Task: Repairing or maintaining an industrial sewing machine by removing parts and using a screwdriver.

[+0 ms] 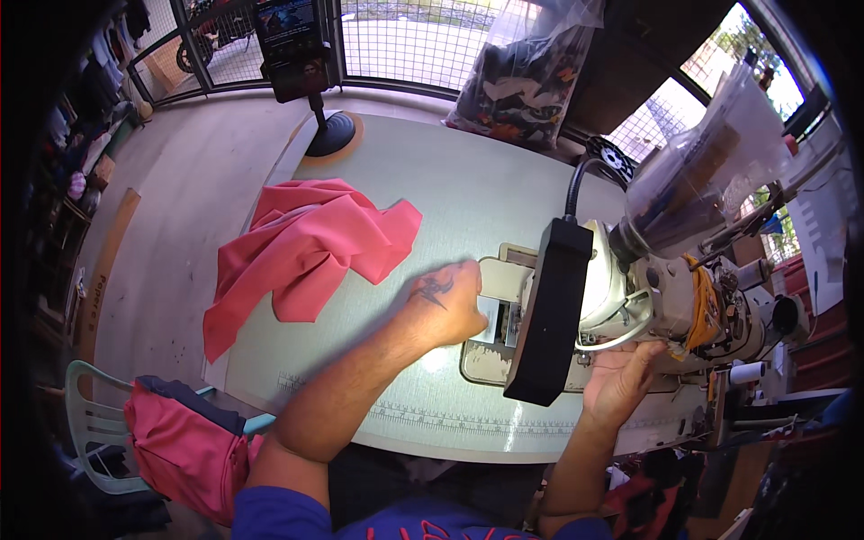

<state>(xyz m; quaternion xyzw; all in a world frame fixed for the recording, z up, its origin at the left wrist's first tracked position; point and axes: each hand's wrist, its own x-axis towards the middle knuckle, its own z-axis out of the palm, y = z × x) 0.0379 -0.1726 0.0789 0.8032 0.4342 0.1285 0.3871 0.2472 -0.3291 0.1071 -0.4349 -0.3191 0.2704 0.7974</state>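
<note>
A sewing machine (666, 288) stands at the right of the pale table, with a black lamp bar (549, 310) across its front. My left hand (457, 301) lies beside the machine's bed plate (481, 364), its fingers curled; whatever is between them is hidden. Palm up, my right hand (621, 382) reaches beneath the machine's arm. Its thumb is stretched out and the palm looks bare, while the fingertips disappear behind the machine. Beyond my left forearm, a crumpled piece of pink-red fabric (315, 247) lies on the table, apart from both hands.
A phone (292, 54) on a round-based stand occupies the far left table corner. A green plastic chair (90, 423) with more pink-red cloth (184, 441) is at my left. Beyond the table stands a clear bag of fabric scraps (522, 81). Ruler markings (450, 421) run along the near edge.
</note>
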